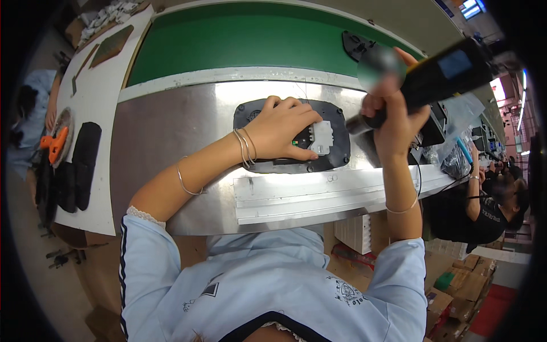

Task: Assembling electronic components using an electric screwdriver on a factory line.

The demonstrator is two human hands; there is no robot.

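On the metal bench lies a black plastic housing [338,130] with screw posts near its corners. My left hand [281,128] rests over it, closed about a white plastic module [323,138], the thumb at its near end and a finger at its far end. A bit of green circuit board shows beside the thumb. Up to the right, my right hand [394,122] grips a black and yellow power screwdriver [441,77], its front end pointing down-left, apart from the housing. The tool's tip is blurred. Part of the housing is hidden under my left hand.
White metal rails [285,196] run along the bench's near edge. Beyond a pale ledge lies a green belt [239,40] carrying a black plastic part [354,45]. Bags and black parts sit at the right, where another person [490,202] works. A side table [102,108] stands left.
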